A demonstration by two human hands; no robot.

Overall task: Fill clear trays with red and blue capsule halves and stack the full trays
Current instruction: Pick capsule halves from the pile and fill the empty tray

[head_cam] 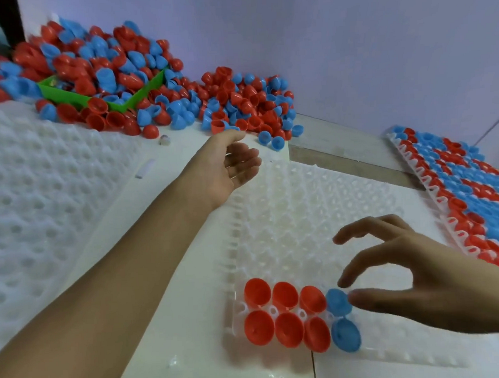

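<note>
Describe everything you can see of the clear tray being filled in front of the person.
The clear tray is thin translucent plastic, moulded into rows of round cups. It lies flat on the white table. Only its near corner is filled: six red halves and two blue halves, open side up. The right hand hovers by the blue ones.

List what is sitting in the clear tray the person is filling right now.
The clear tray holds six red halves and two blue halves along its near edge. The right hand covers pockets beside them, so their contents cannot be seen.

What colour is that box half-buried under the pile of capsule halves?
Bright green box, seen in the head view.
</note>
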